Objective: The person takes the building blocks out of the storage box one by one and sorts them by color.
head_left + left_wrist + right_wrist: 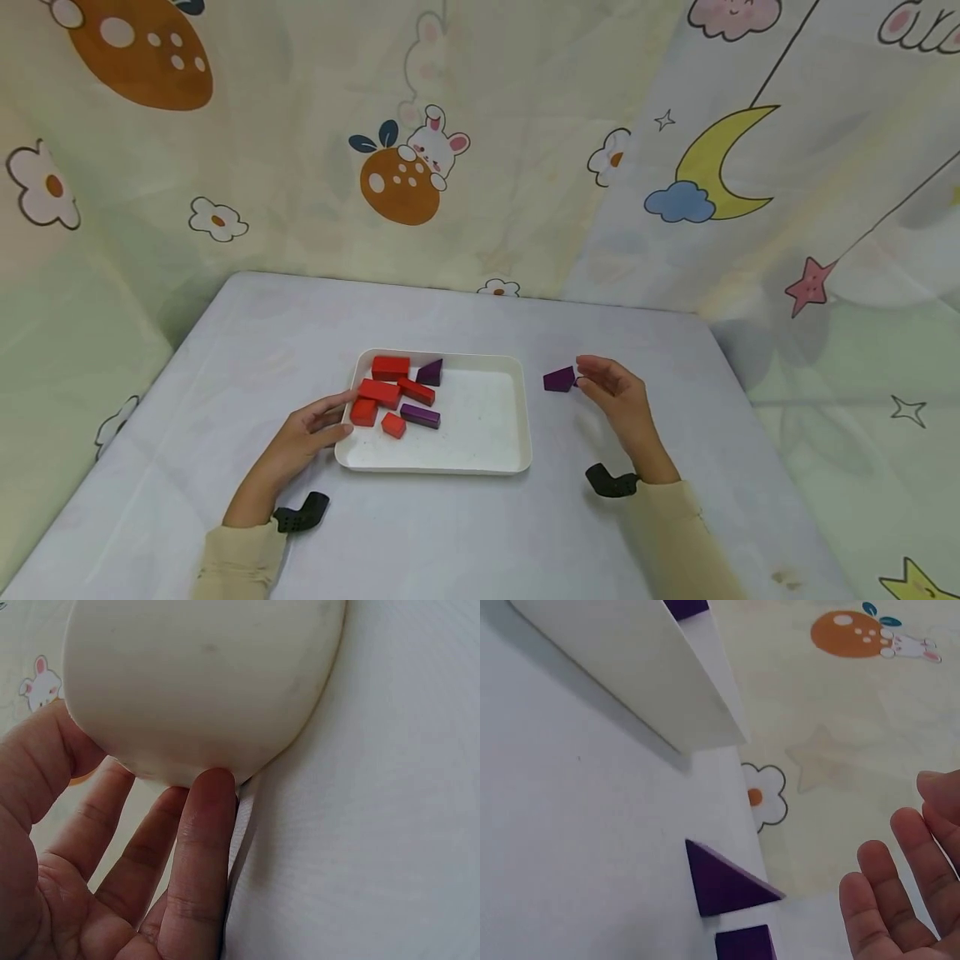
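Observation:
A white tray point(480, 417) holds several red blocks point(379, 392), a purple wedge-like block point(430, 372) and a purple bar point(420, 416) in its left half. My left hand point(307, 429) rests against the tray's left end. In the left wrist view, its fingertips point(210, 784) touch the outer wall. Right of the tray, purple blocks lie on the table; the right wrist view shows a triangular block point(727, 881) beside another purple block point(746, 943), cut off by the frame. My right hand point(617, 396) hovers beside them, fingers loosely bent, holding nothing.
The blocks and tray stand on a table with a pale cloth point(465, 533). A printed curtain point(517, 167) hangs behind the table's far edge. Black wrist-worn devices point(303, 512) sit on both wrists.

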### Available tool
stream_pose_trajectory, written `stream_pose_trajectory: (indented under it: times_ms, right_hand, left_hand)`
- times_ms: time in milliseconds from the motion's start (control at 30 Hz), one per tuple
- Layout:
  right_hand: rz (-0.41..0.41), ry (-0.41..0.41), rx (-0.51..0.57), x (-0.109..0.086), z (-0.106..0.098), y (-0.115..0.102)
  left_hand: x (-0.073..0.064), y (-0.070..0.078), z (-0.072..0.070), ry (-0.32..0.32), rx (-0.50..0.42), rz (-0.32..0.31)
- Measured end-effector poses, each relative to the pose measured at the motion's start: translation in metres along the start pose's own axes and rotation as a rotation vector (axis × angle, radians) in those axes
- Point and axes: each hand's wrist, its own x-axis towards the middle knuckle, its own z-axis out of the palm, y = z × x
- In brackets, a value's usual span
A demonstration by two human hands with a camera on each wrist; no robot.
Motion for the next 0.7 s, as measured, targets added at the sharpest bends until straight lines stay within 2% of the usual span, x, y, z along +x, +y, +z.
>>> stream_pose_trajectory:
  times_ms: [400, 700]
  right_hand:
    - [0.020, -0.086, 0.073, -0.005, 0.050, -0.004]
    - [0.029, -0.161, 0.084, -0.009, 0.094, -0.011]
  left_hand:
    - [0.001, -0.001, 0.001, -0.007, -0.017, 0.010]
    - [0.002, -0.001, 0.000, -0.005, -0.020, 0.008]
